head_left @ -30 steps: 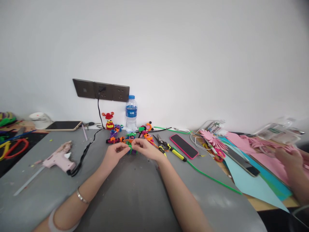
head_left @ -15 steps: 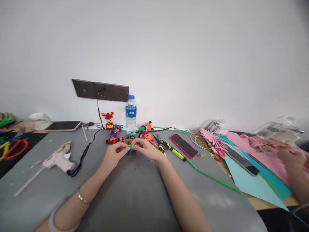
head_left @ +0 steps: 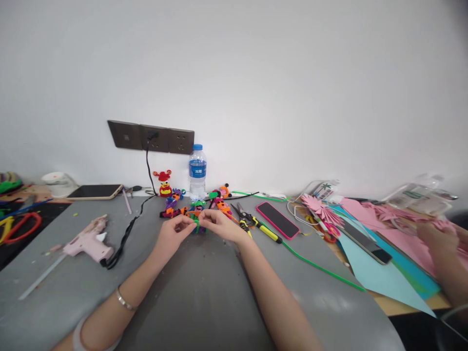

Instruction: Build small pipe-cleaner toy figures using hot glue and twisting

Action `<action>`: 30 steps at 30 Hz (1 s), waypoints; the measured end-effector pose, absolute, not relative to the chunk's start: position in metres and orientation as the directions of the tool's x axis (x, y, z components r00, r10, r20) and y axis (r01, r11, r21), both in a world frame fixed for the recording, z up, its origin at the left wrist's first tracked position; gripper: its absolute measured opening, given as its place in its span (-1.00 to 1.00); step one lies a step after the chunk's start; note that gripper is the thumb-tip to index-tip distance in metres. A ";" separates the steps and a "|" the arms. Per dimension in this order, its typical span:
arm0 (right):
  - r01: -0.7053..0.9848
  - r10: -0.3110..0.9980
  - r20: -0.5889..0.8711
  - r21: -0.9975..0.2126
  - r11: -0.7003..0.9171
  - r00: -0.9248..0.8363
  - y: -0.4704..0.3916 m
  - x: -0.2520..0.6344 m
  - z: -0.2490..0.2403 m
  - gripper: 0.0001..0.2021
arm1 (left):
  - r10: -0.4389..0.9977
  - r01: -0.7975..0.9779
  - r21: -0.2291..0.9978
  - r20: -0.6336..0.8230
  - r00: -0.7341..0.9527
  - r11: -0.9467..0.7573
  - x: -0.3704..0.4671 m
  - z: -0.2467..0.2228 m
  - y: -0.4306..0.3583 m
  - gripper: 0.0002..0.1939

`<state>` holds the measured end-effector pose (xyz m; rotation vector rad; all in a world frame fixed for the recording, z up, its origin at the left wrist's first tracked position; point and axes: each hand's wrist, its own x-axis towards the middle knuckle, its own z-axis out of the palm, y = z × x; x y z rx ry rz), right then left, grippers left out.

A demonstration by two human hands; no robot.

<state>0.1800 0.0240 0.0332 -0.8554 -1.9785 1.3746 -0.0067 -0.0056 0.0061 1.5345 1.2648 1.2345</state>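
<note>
- Right in the middle of it now: a small green piece (head_left: 196,223) sits between the left hand (head_left: 174,235) and the right hand (head_left: 221,225), straight ahead over the grey table (head_left: 204,292).
- Both hands are pinched, thumb to finger, clamped on that piece, tips almost meeting; neither hand is clearly nearer.
- From the left hand it lies to the right; from the right hand, to the left. Its long axis? It looks roughly upright, but fingers cover too much to be sure.
- Just behind the fingertips, a green and purple figure (head_left: 198,205), partly hidden; whether the piece joins it, I can't tell.
- Off the right hand's side, yellow-handled cutters (head_left: 268,232), then a pink-edged phone (head_left: 278,220), screen dark.
- Now the lettering! The water bottle (head_left: 198,184) wears a blue label with two white Chinese characters, apparently 冰露.
- Over right, a clear packet (head_left: 325,189) shows a palm tree with print too small to read; another packet's (head_left: 429,200) green label is blurred too.
</note>
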 end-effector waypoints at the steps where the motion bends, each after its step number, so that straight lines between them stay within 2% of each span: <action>1: 0.174 0.772 0.102 -0.948 0.266 -0.627 0.024 0.180 0.033 -0.68 | 0.980 0.223 0.955 0.195 0.034 -0.197 -0.007 0.006 -0.006 -0.77; 30: 0.143 0.776 0.154 -0.943 0.300 -0.611 0.025 0.181 0.033 -0.72 | 0.984 0.204 0.963 0.171 0.045 -0.177 -0.009 0.003 -0.004 -0.70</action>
